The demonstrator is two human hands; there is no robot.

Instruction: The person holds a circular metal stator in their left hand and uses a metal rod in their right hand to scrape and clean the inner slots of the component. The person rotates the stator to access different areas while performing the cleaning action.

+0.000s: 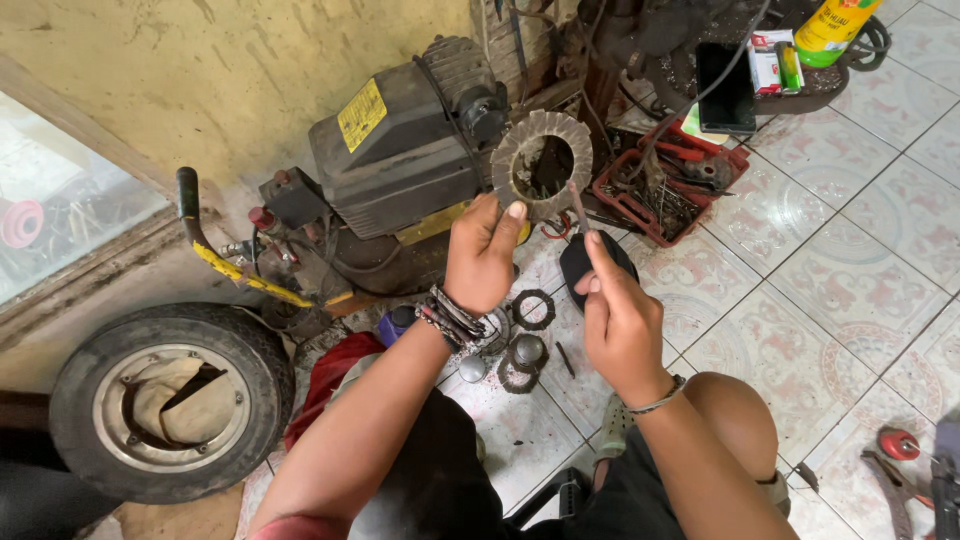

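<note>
In the upper middle of the frame the left hand [483,252] holds up a toothed ring-shaped disc [542,163], fingers curled and pinching its lower edge, the thumb tip pressed on the rim; the disc's bottom edge is hidden behind those fingers. Just to the right, the right hand [618,318] is closed around a thin metal tool [578,207], whose tip pokes up toward the lower right of the disc; whether the tip touches it is hard to make out, and the handle is buried in the fist. Behind the disc sits a dark engine-like machine [400,150] with a yellow label. Below the hands, on the patterned tile floor [860,250], lie more ring parts [533,309], partly covered by the left wrist. A small wheel with tyre [165,400] rests at lower left. A red tray [668,190] of tangled tools sits at upper right, its contents too cluttered to tell apart. Red-handled pliers [895,470] are cut off at the lower right edge.
</note>
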